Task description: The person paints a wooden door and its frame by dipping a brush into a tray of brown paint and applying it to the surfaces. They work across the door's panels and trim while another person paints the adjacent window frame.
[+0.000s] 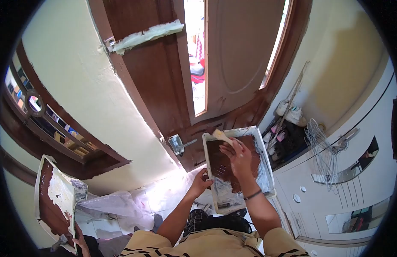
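My left hand [200,184] is closed on the near left rim of a white paint tray [210,171]. Brown paint [222,165] covers much of the tray's floor, with whitish smears around it. In my right hand [240,159], over the tray, is a paintbrush [223,136] with a pale handle. Its dark tip points toward the brown door [155,73], which stands in front of me. Wrapping on the door's upper bar [149,36] looks like pale plastic or tape.
At the lower left, another person's hand [81,243] holds a second tray [72,205] with brown paint. Plastic sheeting [117,203] lies on the floor. A door handle [177,144] is near my tray. Coiled wire [324,147] and bags [290,112] are at the right.
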The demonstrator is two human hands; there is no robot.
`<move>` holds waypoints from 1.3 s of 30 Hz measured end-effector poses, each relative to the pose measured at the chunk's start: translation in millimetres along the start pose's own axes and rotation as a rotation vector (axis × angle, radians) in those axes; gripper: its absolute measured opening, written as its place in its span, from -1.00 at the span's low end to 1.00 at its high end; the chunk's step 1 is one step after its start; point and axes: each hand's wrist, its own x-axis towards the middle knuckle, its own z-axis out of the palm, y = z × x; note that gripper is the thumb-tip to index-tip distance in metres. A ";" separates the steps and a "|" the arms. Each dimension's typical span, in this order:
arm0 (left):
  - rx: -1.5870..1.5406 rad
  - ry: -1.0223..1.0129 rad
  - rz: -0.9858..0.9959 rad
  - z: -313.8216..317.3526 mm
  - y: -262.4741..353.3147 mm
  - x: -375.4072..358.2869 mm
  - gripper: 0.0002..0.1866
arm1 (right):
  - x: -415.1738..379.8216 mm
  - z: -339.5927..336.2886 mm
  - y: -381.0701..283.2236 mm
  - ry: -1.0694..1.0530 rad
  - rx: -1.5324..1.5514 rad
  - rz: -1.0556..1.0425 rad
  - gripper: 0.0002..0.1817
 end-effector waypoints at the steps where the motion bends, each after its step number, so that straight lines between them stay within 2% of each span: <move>1: -0.013 -0.006 -0.016 0.0 -1.7 1.3 -0.53 | 8.8 8.0 12.7 0.007 0.021 0.006 -0.69; 5: -0.034 -0.010 -0.066 2.1 -11.7 6.6 -0.59 | 38.3 28.9 71.4 0.143 -0.051 0.036 -0.70; 9: -0.083 -0.016 -0.074 10.7 -18.0 4.5 -0.45 | 52.4 49.2 104.6 0.227 -0.024 0.039 -0.70; 10: -0.022 -0.026 -0.060 10.7 -23.7 6.8 -0.38 | 52.8 55.6 106.5 0.217 -0.012 0.005 -0.69; 13: 0.044 -0.052 0.042 7.2 -35.4 4.3 -0.38 | 50.1 70.5 104.9 0.161 0.035 -0.049 -0.69; 16: 0.024 -0.044 -0.070 6.4 -33.4 1.9 -0.37 | 37.8 73.0 83.9 0.103 0.106 -0.100 -0.70; 17: 0.005 -0.052 -0.035 6.3 -32.1 2.5 -0.37 | 35.7 70.7 79.1 0.083 0.135 -0.122 -0.70; 19: -0.038 -0.067 0.039 8.3 -27.8 3.1 -0.37 | 30.4 60.5 78.5 0.151 0.107 -0.115 -0.70; 23: -0.007 -0.045 -0.043 9.4 -17.8 3.4 -0.38 | 44.8 46.2 99.3 0.295 0.035 0.018 -0.71; 28: 0.073 -0.054 0.057 7.9 -27.4 6.1 -0.39 | 60.6 55.3 117.2 0.238 0.047 -0.017 -0.71; 32: 0.077 -0.025 -0.010 7.7 -19.6 3.7 -0.39 | 44.9 61.1 96.7 0.140 0.137 -0.081 -0.71; 35: 0.035 -0.039 -0.052 8.0 -10.6 0.3 -0.41 | 40.4 48.0 99.7 0.213 0.127 -0.107 -0.71; 37: 0.050 -0.019 -0.064 9.7 -4.1 -0.9 -0.43 | 47.6 48.5 108.9 0.270 0.049 -0.035 -0.71; 39: 0.058 0.003 0.015 8.4 -11.2 2.0 -0.45 | 53.2 52.1 117.7 0.275 0.008 -0.004 -0.72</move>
